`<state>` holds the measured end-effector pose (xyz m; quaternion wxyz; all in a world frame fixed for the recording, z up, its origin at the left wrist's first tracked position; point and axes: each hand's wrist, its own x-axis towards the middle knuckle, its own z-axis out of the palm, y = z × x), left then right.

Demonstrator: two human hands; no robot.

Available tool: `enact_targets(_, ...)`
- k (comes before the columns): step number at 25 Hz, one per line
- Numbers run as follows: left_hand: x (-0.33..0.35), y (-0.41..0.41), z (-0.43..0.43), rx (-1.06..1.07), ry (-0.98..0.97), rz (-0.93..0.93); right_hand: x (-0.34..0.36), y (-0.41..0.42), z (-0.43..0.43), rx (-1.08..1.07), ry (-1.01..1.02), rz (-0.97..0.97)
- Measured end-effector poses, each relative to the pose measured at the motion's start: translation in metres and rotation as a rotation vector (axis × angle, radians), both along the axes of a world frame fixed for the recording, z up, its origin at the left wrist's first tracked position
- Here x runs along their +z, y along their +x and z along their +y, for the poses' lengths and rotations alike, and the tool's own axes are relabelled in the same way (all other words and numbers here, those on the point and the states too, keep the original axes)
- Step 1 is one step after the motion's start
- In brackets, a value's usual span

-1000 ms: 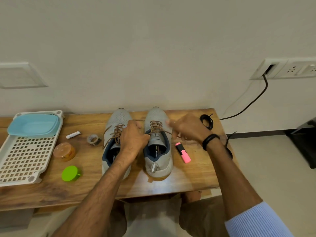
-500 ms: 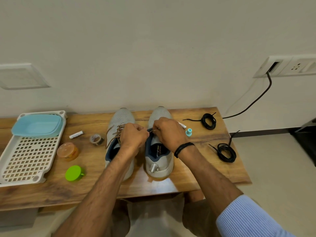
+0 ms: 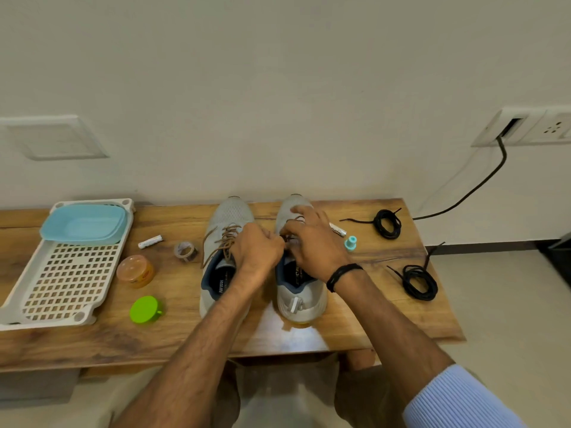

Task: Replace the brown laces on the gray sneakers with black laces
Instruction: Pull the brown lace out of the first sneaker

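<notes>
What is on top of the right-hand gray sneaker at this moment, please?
The left hand and right hand meet over the sneaker, both pinching its brown lace. They cover most of the eyelets, so how far it is undone cannot be seen.

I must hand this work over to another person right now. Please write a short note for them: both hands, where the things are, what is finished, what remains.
The left hand has curled fingers and seems to pinch the brown lace of the right sneaker.
The right hand is over the same shoe, thumb and finger on that lace.
The left sneaker is fully laced in brown.
Black laces: far coil and near coil lie on the table, right of the shoes.
Done: no lace out yet.
Left: unlace both, thread black.
</notes>
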<state>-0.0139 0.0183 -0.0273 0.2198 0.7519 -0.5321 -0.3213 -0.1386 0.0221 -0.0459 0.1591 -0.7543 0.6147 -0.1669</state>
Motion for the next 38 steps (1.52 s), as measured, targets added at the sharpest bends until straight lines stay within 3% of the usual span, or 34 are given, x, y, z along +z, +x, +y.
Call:
enact_targets(3,0.000,0.001,0.001,-0.003,-0.018,-0.027,-0.002,0.002,-0.003,-0.137,-0.124,0.078)
enact_targets(6,0.002,0.004,0.001,-0.006,-0.017,-0.055,0.007,-0.011,-0.012,-0.644,-0.216,-0.254)
enact_targets(8,0.002,0.005,0.002,-0.010,-0.021,-0.044,0.008,-0.024,-0.013,-0.803,-0.228,-0.363)
enact_targets(11,0.001,0.003,0.000,-0.002,-0.008,-0.004,0.007,-0.015,-0.008,-0.594,-0.118,-0.228)
enact_targets(14,-0.001,0.001,-0.001,-0.005,-0.008,-0.001,0.001,-0.001,-0.012,-0.459,-0.073,-0.283)
enact_targets(19,-0.001,0.001,-0.003,-0.169,-0.021,0.031,0.005,-0.025,-0.015,-0.489,0.135,-0.208)
enact_targets(24,-0.014,-0.012,-0.002,-0.429,-0.349,-0.290,0.009,-0.038,-0.008,-0.480,0.488,-0.499)
enact_targets(28,-0.022,-0.020,-0.005,-0.493,-0.428,-0.400,0.018,-0.034,0.002,-0.421,0.495,-0.417)
enact_targets(30,-0.021,-0.021,-0.005,-0.323,-0.421,-0.176,0.019,-0.035,0.000,-0.455,0.495,-0.405)
enact_targets(33,-0.021,-0.018,-0.013,0.139,-0.140,0.423,0.018,-0.036,-0.002,-0.496,0.498,-0.407)
enact_targets(36,-0.012,-0.015,-0.019,0.363,0.003,0.694,0.016,-0.035,-0.004,-0.501,0.500,-0.403)
enact_targets(38,-0.004,-0.006,-0.027,0.493,-0.067,0.847,0.017,-0.035,-0.004,-0.497,0.481,-0.377)
